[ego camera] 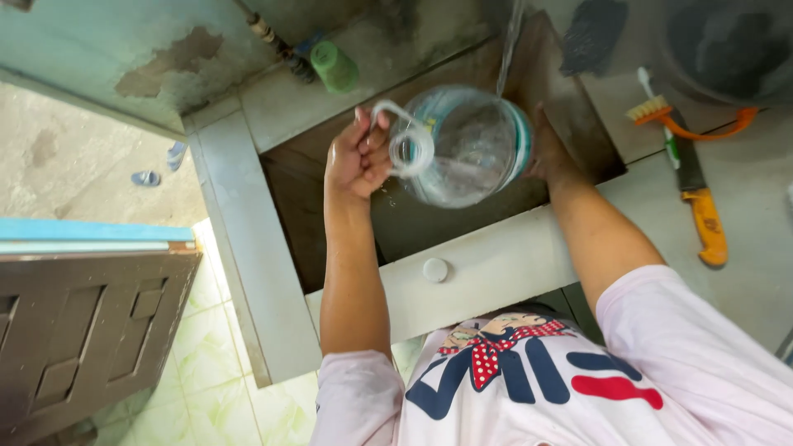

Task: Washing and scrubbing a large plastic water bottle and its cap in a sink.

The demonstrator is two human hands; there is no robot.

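Note:
A large clear plastic water bottle (462,144) with a teal band lies on its side over the dark concrete sink (413,227). My left hand (358,157) grips its neck and white handle ring. My right hand (545,153) presses against the bottle's base, mostly hidden behind it. A thin stream of water (508,45) falls from above onto the bottle. Some water sits inside the bottle.
A white round cap (435,269) rests on the sink's front ledge. On the counter to the right lie a knife with an orange handle (702,206), an orange-handled brush (686,120) and a toothbrush (658,116). A green cup (334,66) stands at the back. A wooden door (83,322) is at left.

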